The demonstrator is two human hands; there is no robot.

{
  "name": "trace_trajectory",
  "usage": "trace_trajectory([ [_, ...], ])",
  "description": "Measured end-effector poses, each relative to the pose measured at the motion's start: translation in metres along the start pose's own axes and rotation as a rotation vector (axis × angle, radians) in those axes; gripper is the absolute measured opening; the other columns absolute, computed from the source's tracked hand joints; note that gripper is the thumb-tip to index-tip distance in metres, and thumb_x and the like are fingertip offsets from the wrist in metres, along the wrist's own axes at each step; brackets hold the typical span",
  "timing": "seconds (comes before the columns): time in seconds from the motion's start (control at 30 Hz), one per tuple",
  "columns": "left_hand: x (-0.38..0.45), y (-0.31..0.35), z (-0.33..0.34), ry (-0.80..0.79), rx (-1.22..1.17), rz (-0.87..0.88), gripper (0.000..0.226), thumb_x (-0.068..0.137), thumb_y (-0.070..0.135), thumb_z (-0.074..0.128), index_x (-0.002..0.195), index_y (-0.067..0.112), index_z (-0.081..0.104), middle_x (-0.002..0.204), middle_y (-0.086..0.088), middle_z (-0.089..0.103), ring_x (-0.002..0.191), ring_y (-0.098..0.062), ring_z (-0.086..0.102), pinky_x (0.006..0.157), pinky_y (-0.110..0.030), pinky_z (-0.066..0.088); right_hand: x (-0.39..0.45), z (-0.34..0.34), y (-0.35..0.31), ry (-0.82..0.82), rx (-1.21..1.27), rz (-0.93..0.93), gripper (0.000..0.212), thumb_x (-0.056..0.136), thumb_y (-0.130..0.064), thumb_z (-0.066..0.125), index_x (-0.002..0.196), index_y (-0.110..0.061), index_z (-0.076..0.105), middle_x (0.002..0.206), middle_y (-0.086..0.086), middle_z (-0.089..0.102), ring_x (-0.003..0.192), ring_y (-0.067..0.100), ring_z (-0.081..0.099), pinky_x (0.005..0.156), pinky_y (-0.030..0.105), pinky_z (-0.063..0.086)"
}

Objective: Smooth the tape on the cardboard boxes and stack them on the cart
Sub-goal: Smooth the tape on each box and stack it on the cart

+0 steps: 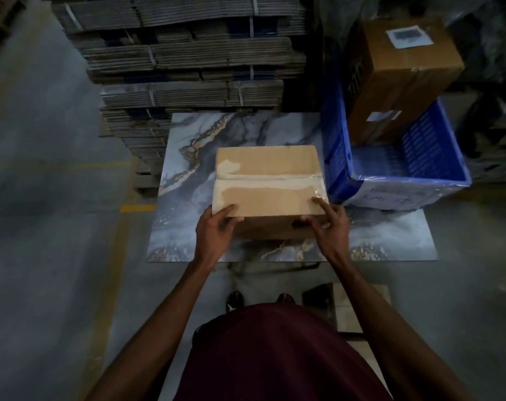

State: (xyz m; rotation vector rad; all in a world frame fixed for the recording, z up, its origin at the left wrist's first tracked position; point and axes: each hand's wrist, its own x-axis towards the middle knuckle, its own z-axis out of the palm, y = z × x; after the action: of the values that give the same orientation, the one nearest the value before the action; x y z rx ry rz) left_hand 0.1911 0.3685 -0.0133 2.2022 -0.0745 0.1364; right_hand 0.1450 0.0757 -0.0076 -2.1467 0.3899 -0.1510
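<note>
At the centre of the frame, a sealed cardboard box (267,180) sat on a marble-patterned worktop (246,131), with clear tape (272,185) running along its top seam from the left edge to the right edge. The left hand (215,230) gripped the box's near-left corner, thumb on the top face and fingers curled against the near side. The right hand (328,230) was relaxed and uncurled at the near-right corner, its index fingertip (315,200) pressing the top face just below the wrinkled right end of the tape.

Handling assessment: the box appeared to be stiff corrugated board with square, uncrushed corners, so it should tolerate firm pressure along the seam. Its weight could not be determined; the size suggested a two-hand lift would be manageable. The taped band looked glossy and was probably slick, so it was judged a poor grip surface. Recommended hold points were the bare cardboard on the two short sides or beneath the near corners, palms opposed. The tape's puckered right end probably needed flattening first.

At the right of the frame, a blue plastic crate (437,180) stood just beside the box and carried a larger labelled carton (402,76). Bundles of flattened cardboard (185,53) filled the upper part of the frame. No cart could be positively identified.
</note>
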Motion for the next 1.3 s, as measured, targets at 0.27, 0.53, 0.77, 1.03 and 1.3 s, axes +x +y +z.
trace_trajectory([
  [0.27, 0.077, 0.048, -0.020, 0.080, 0.133, 0.002, 0.072, 0.092, 0.050, 0.064, 0.154, 0.033, 0.030, 0.144, -0.013, 0.052, 0.131, -0.033, 0.049, 0.106, -0.046, 0.043, 0.067, -0.016, -0.067, 0.159, -0.069, -0.113, 0.064, 0.093, -0.041, 0.068, 0.151, -0.039, 0.040, 0.135, 0.010, 0.053, 0.122, 0.025, 0.048, 0.102, 0.039, 0.041],
  [0.53, 0.100, 0.043, -0.005, -0.126, 0.453, -0.015, 0.063, 0.099, 0.060, 0.037, 0.157, 0.040, 0.022, 0.165, -0.022, 0.002, 0.149, -0.045, 0.011, 0.118, -0.057, 0.025, 0.093, -0.003, -0.084, -0.009, -0.342, -0.072, 0.050, 0.105, -0.045, 0.046, 0.154, -0.037, 0.039, 0.162, 0.015, 0.026, 0.145, 0.037, 0.030, 0.118, 0.047, 0.028],
  [0.77, 0.128, 0.062, 0.000, -0.238, 0.711, 0.156, 0.054, 0.101, 0.054, 0.032, 0.152, 0.036, 0.037, 0.165, -0.001, 0.021, 0.151, -0.040, 0.007, 0.118, -0.067, 0.006, 0.110, 0.020, -0.096, -0.130, -0.611, -0.298, 0.054, 0.108, -0.049, 0.032, 0.158, -0.030, 0.034, 0.170, 0.008, 0.012, 0.155, 0.035, 0.006, 0.124, 0.051, 0.003],
  [1.03, 0.123, 0.080, 0.020, -0.328, 0.670, 0.172, 0.055, 0.107, 0.043, 0.028, 0.159, 0.025, 0.026, 0.167, 0.003, 0.017, 0.153, -0.026, 0.013, 0.124, -0.045, 0.010, 0.102, 0.054, -0.108, -0.205, -0.604, -0.343, 0.060, 0.104, -0.048, 0.028, 0.154, -0.019, 0.042, 0.163, 0.009, 0.035, 0.151, 0.028, 0.030, 0.122, 0.049, 0.021],
  [1.3, 0.144, 0.088, 0.004, -0.522, 0.743, 0.237, 0.065, 0.102, 0.050, 0.044, 0.158, 0.022, 0.026, 0.166, -0.008, 0.019, 0.149, -0.038, 0.022, 0.118, -0.049, 0.028, 0.116, 0.022, -0.114, -0.317, -0.638, -0.395, 0.063, 0.105, -0.054, 0.041, 0.158, -0.022, 0.035, 0.165, 0.005, 0.031, 0.150, 0.026, 0.030, 0.120, 0.046, 0.027],
])
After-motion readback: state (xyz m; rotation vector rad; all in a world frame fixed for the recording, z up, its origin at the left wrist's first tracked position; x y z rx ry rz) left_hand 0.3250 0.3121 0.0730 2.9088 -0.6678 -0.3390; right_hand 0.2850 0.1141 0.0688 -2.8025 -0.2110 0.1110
